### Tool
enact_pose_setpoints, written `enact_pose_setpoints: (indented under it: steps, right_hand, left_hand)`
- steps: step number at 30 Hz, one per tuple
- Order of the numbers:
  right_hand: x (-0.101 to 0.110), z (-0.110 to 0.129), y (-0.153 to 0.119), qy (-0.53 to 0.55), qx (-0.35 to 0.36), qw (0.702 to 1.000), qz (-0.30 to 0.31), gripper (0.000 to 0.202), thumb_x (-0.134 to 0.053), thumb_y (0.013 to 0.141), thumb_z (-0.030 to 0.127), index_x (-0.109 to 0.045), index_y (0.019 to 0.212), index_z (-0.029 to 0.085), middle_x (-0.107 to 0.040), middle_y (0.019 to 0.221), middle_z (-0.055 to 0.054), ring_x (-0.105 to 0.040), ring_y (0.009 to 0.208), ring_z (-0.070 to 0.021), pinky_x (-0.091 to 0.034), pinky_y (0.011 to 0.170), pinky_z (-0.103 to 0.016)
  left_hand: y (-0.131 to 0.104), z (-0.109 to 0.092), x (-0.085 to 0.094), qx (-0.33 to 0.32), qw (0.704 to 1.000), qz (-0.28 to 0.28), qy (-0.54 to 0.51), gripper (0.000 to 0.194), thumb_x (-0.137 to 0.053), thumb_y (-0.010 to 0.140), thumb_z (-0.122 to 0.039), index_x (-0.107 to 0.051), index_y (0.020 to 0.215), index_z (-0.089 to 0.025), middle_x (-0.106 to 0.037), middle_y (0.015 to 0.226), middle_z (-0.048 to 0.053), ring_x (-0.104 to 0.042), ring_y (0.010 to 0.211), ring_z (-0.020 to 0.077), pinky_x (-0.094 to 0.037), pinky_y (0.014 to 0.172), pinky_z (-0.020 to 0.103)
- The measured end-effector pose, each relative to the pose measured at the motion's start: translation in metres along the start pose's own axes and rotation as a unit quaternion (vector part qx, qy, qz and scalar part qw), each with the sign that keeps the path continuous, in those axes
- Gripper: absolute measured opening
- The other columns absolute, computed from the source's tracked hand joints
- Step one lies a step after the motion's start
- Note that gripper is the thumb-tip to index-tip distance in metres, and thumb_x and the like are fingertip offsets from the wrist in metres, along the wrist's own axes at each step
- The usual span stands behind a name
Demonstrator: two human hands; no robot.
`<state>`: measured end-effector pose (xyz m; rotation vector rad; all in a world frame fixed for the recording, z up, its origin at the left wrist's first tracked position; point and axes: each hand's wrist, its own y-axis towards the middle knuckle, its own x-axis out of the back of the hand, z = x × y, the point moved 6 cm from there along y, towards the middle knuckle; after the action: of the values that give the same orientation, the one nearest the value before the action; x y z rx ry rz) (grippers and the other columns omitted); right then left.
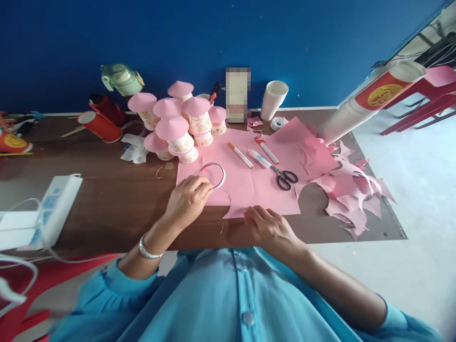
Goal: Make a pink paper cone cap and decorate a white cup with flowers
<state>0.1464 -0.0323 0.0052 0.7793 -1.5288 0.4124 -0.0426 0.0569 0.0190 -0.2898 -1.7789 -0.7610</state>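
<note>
My left hand [190, 197] is closed on the near rim of a thin ring [223, 176], over the left part of the pink paper [245, 185]. My right hand [269, 225] rests at the paper's near edge, its fingers curled together; what they hold, if anything, is hidden. On the paper lie a pair of black-handled scissors [285, 179], a white tube [260, 158], an orange-capped marker [241, 155] and a red-capped marker [268, 152]. Several paper-cup towers with pink cone roofs [172, 128] stand behind my left hand.
Pink scraps [351, 199] pile up at the table's right edge. Stacked cups [370, 99] lean at the right, and white cups [273, 100] stand near the blue wall. Red cups [99, 127] lie at the left, beyond a white power strip [59, 209] with cables.
</note>
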Motion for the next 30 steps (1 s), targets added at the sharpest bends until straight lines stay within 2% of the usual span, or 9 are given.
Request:
enact_pose_setpoints:
  steps: [5,8,14,18,21,26,30]
  right_hand:
    - [-0.008,0.006,0.011,-0.017,0.015,0.999,0.025,0.024,-0.051,0.092,-0.002,-0.071,0.092,0.010,-0.066,0.083,-0.011,-0.056,0.076,-0.0220,-0.038,0.056,-0.033]
    - [-0.011,0.006,0.013,-0.019,0.024,0.999,0.031,0.024,-0.050,0.092,-0.002,-0.071,0.091,0.011,-0.065,0.083,-0.011,-0.055,0.076,-0.0223,-0.036,0.056,-0.033]
    - [-0.011,0.007,0.016,0.036,-0.006,0.999,-0.003,0.018,-0.054,0.094,0.002,-0.069,0.090,0.012,-0.066,0.083,-0.009,-0.057,0.075,-0.0209,-0.037,0.059,-0.033]
    - [-0.008,-0.003,0.016,0.105,-0.041,0.993,-0.028,0.018,-0.057,0.102,0.022,-0.068,0.090,0.015,-0.069,0.085,-0.006,-0.061,0.076,-0.0198,-0.039,0.059,-0.033]
    - [-0.001,-0.027,0.008,0.119,-0.091,0.987,-0.059,0.020,-0.057,0.105,0.031,-0.070,0.097,0.016,-0.072,0.088,-0.005,-0.063,0.077,-0.0181,-0.043,0.063,-0.033]
    - [0.011,-0.068,-0.012,0.078,-0.184,0.974,-0.111,0.016,-0.058,0.104,0.024,-0.071,0.110,0.016,-0.076,0.095,-0.005,-0.068,0.082,-0.0168,-0.044,0.062,-0.030]
    - [0.011,-0.066,-0.015,0.091,-0.164,0.977,-0.102,0.016,-0.058,0.104,0.021,-0.071,0.111,0.017,-0.076,0.103,-0.008,-0.070,0.089,-0.0186,-0.048,0.064,-0.030]
  left_hand:
    - [0.001,0.012,0.007,0.017,0.999,-0.011,0.034,0.013,-0.059,0.100,-0.021,-0.071,0.094,-0.020,-0.075,0.098,0.007,-0.069,0.091,0.0237,-0.053,0.081,0.036]
    - [-0.004,0.018,0.013,0.028,0.998,-0.024,0.046,0.011,-0.060,0.099,-0.021,-0.070,0.095,-0.019,-0.075,0.097,0.006,-0.070,0.090,0.0234,-0.054,0.080,0.036]
    - [-0.008,0.014,0.017,0.022,0.999,-0.037,0.024,0.008,-0.061,0.099,-0.019,-0.070,0.097,-0.019,-0.074,0.097,0.006,-0.071,0.090,0.0222,-0.054,0.080,0.034]
    - [0.001,-0.005,0.015,-0.009,1.000,-0.007,-0.022,0.011,-0.059,0.100,-0.018,-0.069,0.098,-0.019,-0.074,0.100,0.006,-0.070,0.093,0.0208,-0.055,0.083,0.033]
    - [0.007,-0.030,0.008,-0.059,0.996,0.021,-0.063,0.010,-0.059,0.100,-0.016,-0.069,0.100,-0.018,-0.073,0.100,0.006,-0.069,0.091,0.0192,-0.055,0.083,0.032]
    - [0.008,-0.069,-0.018,-0.166,0.983,0.064,-0.052,0.012,-0.061,0.097,-0.011,-0.070,0.093,-0.018,-0.072,0.095,0.005,-0.066,0.087,0.0204,-0.054,0.077,0.033]
    - [0.004,-0.074,-0.028,-0.209,0.974,0.082,-0.021,0.012,-0.061,0.095,-0.008,-0.068,0.089,-0.016,-0.071,0.090,0.005,-0.066,0.085,0.0226,-0.055,0.074,0.036]
